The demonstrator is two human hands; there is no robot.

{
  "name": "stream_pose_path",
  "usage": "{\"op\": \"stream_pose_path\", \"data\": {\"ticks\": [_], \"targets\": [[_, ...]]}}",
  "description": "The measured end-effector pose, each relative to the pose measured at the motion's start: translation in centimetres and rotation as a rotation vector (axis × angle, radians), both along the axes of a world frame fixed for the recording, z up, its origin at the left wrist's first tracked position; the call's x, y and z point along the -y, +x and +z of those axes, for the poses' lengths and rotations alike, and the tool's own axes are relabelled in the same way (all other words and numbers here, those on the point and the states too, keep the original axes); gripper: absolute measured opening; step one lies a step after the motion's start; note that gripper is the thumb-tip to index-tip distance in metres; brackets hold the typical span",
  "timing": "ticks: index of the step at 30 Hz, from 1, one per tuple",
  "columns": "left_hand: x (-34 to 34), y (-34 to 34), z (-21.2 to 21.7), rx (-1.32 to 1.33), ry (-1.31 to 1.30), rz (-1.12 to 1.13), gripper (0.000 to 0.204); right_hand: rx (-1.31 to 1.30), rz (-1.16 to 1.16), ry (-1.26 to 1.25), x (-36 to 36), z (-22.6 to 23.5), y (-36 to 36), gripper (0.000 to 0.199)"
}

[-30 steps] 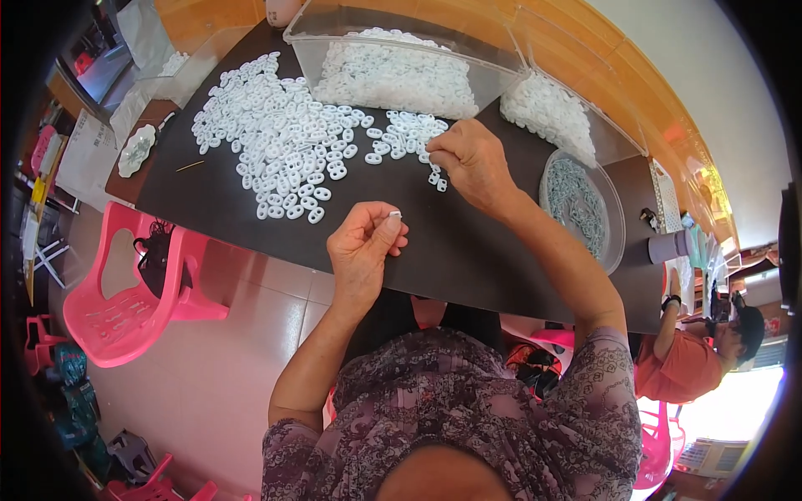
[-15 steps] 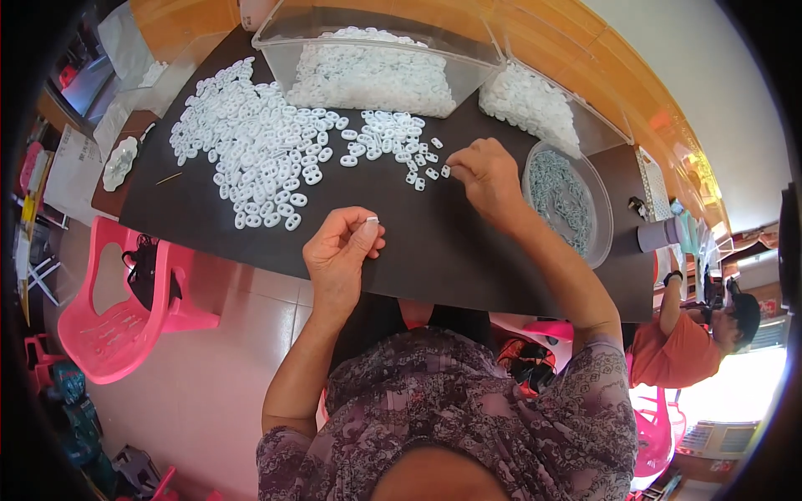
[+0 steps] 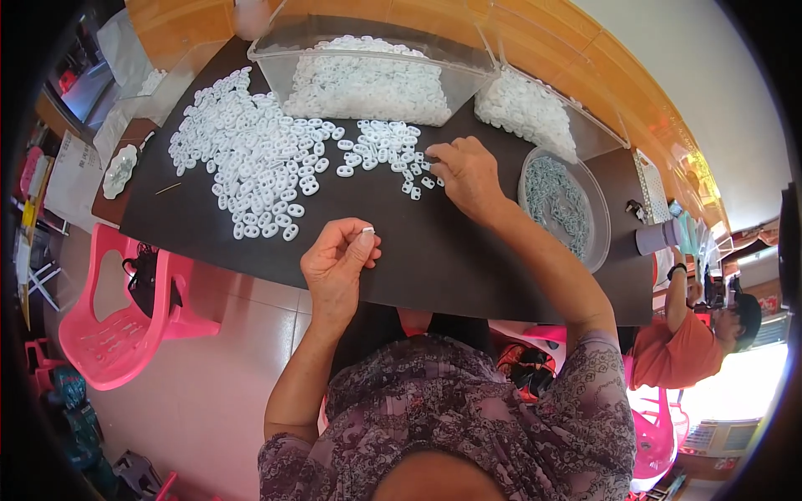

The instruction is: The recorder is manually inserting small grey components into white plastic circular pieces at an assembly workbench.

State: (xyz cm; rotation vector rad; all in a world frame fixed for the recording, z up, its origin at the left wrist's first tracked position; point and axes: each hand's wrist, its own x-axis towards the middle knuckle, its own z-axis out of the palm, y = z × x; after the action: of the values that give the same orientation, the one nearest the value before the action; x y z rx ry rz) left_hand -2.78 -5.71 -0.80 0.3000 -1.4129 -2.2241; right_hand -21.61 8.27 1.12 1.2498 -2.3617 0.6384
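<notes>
A: In the head view, how is the left hand (image 3: pixel 338 263) looking?

B: It is hanging well out from the long clear bin (image 3: pixel 461 88), on the person's side of it. Its thumb and forefinger are pinching a small white piece (image 3: pixel 368 230), and its other fingers are curling in.

A: And the right hand (image 3: pixel 470 177)?

B: That one is reaching much closer to the bin, in front of its right end. The fingertips are hovering at a few loose white pieces (image 3: pixel 415 193). The thumb and forefinger are coming near one another, but I can't tell whether they are meeting or gripping anything.

A: Which other pieces are lying around?

B: A small cluster of white pieces (image 3: pixel 386 144) is spreading just in front of the bin, and a much larger heap of white pieces (image 3: pixel 259 146) is sprawling to its front left. Plenty more are filling the bin itself. All of this is resting on the dark tabletop (image 3: pixel 401 259).

A: What is sitting to the bin's right?

B: A second clear bin (image 3: pixel 601 134) is standing beside it, also holding white pieces. A round clear tub (image 3: pixel 598 225) is sitting to its front right, holding a tangle of grey-green pieces (image 3: pixel 555 204). Far off to its right, a person in an orange shirt (image 3: pixel 681 351) is stretching out an arm.
</notes>
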Motion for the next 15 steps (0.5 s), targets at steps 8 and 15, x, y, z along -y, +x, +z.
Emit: {"op": "stream_pose_path", "data": {"ticks": [8, 15], "targets": [[0.0, 0.1, 0.0, -0.002, -0.014, 0.001, 0.013, -0.176, 0.107, 0.071, 1.4, 0.3, 0.1, 0.02], [0.2, 0.2, 0.1, -0.001, -0.004, -0.006, 0.013, -0.183, 0.119, 0.116, 1.8, 0.1, -0.3, 0.026]]}}
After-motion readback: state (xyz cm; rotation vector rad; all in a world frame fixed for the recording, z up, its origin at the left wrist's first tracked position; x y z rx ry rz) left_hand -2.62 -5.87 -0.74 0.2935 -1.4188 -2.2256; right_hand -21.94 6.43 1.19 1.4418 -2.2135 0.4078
